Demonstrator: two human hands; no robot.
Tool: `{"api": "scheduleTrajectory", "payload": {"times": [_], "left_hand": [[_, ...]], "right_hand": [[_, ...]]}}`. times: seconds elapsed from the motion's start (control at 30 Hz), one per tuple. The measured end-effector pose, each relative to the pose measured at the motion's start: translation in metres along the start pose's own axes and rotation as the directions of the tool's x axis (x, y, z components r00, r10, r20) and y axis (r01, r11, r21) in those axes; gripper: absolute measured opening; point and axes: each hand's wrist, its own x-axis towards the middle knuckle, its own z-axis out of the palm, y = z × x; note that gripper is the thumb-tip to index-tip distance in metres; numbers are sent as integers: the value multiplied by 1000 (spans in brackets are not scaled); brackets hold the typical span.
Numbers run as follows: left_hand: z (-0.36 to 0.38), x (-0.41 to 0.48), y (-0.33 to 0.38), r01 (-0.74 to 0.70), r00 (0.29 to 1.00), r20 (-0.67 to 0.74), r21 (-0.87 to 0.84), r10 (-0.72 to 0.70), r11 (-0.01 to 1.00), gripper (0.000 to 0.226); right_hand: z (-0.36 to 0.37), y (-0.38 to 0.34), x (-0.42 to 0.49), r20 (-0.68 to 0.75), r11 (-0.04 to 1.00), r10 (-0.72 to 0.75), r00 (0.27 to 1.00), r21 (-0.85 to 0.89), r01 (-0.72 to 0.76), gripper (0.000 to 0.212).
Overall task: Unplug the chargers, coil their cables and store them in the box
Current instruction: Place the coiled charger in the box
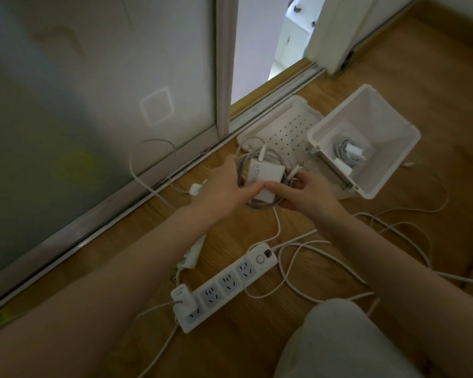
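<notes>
A large white charger brick (265, 173) marked 120W has its grey cable (260, 205) looped around it. My left hand (224, 186) grips the brick and the loops from the left. My right hand (309, 189) pinches the cable end at the bundle's right side. Just beyond, to the right, stands the white box (388, 159), tilted and open, with a coiled cable and a small white charger (352, 152) inside. On the floor in front lies a white power strip (230, 285) with one small white charger (182, 294) plugged in at its near end.
The box's perforated lid (287, 126) lies flat by the sliding door track (175, 170). A second white strip (194, 252) lies left of the first, and another white plug (195, 188) sits near the track. Loose white cables (393, 227) sprawl over the wooden floor at right. My knee (347, 339) is at bottom right.
</notes>
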Motion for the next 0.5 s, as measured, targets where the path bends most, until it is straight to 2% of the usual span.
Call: {"api": "scheduleTrajectory", "payload": {"times": [0.13,0.23,0.4,0.5], "left_hand": [[20,29,24,-150,987,-11,250,157,957,49],[34,52,47,-244,967,15,362,256,900,51],[73,98,68,-447,886,180,579,428,682,44],[93,127,72,-481,869,277,669,411,567,48]], "right_hand": [[-41,3,12,-150,990,-108,983,-108,93,37],[-86,11,25,-261,966,-122,957,-252,55,39],[-160,24,46,-459,912,-136,878,-403,-70,52],[-188,30,68,-537,916,-143,831,-391,-95,48]]}}
